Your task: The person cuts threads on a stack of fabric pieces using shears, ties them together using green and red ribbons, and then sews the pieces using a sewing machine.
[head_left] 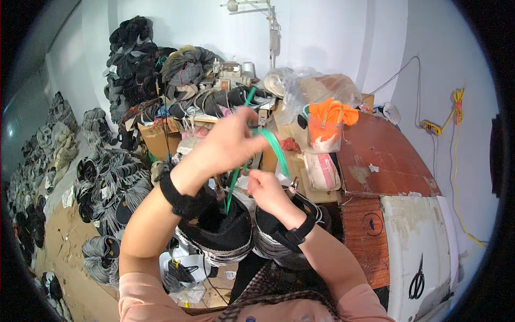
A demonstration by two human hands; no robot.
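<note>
**Green lace could slip or snag over the shoes**

Head view: the left hand (228, 142) is closed around a green lace (276, 144), raised above two black shoes (220, 233) in the lap. The right hand (266, 189) pinches the lace lower down — fingers curled tight. A loose pinch would probably let the lace slide free; pulling hard might tip a shoe off the lap. Scissors (417, 279) lie well apart.

My left hand (228, 142) pinched a green strap (268, 140) up high, while my right hand (266, 189) gripped its lower run above two black shoes (222, 228) in my lap. Scissors (417, 279) lay on the white tabletop (424, 231).
</note>
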